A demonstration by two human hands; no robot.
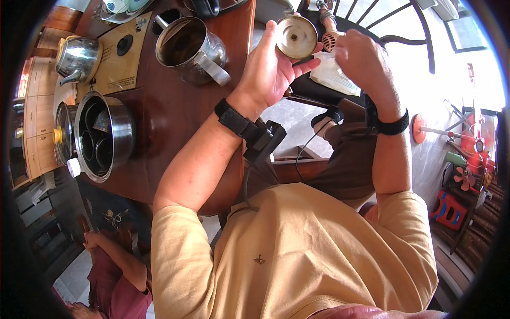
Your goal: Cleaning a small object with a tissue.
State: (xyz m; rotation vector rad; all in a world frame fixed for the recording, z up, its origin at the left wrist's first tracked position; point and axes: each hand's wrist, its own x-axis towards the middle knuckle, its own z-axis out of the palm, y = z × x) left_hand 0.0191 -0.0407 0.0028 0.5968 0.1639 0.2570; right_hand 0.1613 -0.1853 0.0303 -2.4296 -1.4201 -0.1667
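Note:
My left hand [264,80], palm up over the right edge of the table, holds a round metal lid [297,36] with its dull inner face toward me. The lid has a small spot at its centre. To the right, my right hand [365,63] is raised with its fingers curled together; whatever they may hold is hidden. Just beside and below those fingers is a white soft packet [333,75] on a dark seat. A shiny metal jug [215,52], uncovered and with a broad handle, stands on the table left of my left hand.
On the wooden table [159,106] are a metal pot [123,133] with dark cups inside, a small metal kettle [79,57] and a tan mat [114,66]. A dark spindle-backed chair [425,32] stands far right. At lower left sits another person [119,266].

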